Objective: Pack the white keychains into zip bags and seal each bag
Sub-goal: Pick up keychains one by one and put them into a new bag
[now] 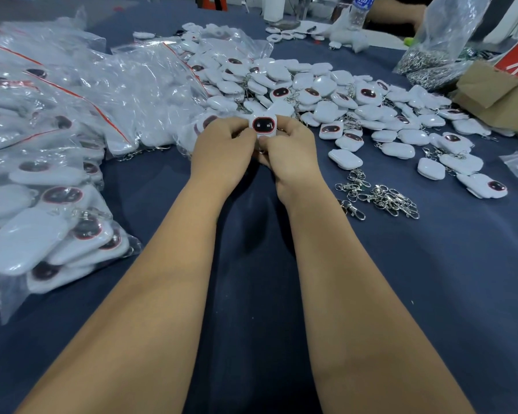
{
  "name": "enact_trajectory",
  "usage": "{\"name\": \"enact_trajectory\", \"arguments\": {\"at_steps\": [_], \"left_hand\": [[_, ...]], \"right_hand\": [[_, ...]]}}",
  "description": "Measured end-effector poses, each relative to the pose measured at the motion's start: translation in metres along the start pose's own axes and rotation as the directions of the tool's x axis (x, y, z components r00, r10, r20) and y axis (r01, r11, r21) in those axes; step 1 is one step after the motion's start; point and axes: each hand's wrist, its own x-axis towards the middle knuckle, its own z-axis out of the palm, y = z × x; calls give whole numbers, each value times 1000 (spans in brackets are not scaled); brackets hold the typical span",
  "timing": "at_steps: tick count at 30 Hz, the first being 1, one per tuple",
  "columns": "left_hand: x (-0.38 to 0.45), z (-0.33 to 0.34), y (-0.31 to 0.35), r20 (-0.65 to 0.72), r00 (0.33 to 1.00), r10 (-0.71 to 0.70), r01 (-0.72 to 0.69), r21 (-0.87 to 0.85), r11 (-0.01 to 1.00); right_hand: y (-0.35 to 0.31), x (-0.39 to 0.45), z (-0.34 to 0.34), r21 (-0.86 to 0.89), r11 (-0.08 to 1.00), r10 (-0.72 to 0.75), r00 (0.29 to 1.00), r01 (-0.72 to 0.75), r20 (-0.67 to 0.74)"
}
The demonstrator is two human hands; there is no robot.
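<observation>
Both hands meet at the table's middle around one white keychain (263, 125) with a dark, red-rimmed oval face turned towards me. My left hand (222, 150) grips its left side and my right hand (290, 150) pinches its right side and lower edge. Behind them spreads a heap of loose white keychains (326, 97). Clear zip bags with red seal lines (81, 94), filled with keychains, cover the left of the table. Whether a bag lies between my hands I cannot tell.
Loose metal clasps (380, 198) lie right of my right forearm on the dark blue cloth (251, 264). A cardboard box (497, 94) and a plastic bag of metal rings (431, 61) stand at the far right. A water bottle (361, 10) and another person's arm (398, 13) are at the back.
</observation>
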Motion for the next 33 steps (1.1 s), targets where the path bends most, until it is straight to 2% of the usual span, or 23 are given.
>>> {"name": "enact_trajectory", "arguments": {"at_steps": [9, 17, 33], "left_hand": [[3, 1, -3, 18, 999, -38, 40, -128, 991], [3, 1, -4, 11, 1000, -24, 25, -87, 996], [1, 0, -2, 43, 999, -24, 27, -56, 998]], "right_hand": [[0, 1, -1, -16, 1000, 13, 1000, -13, 13], [-4, 1, -4, 90, 994, 56, 997, -62, 60], [-3, 0, -2, -26, 999, 23, 998, -22, 51]]}}
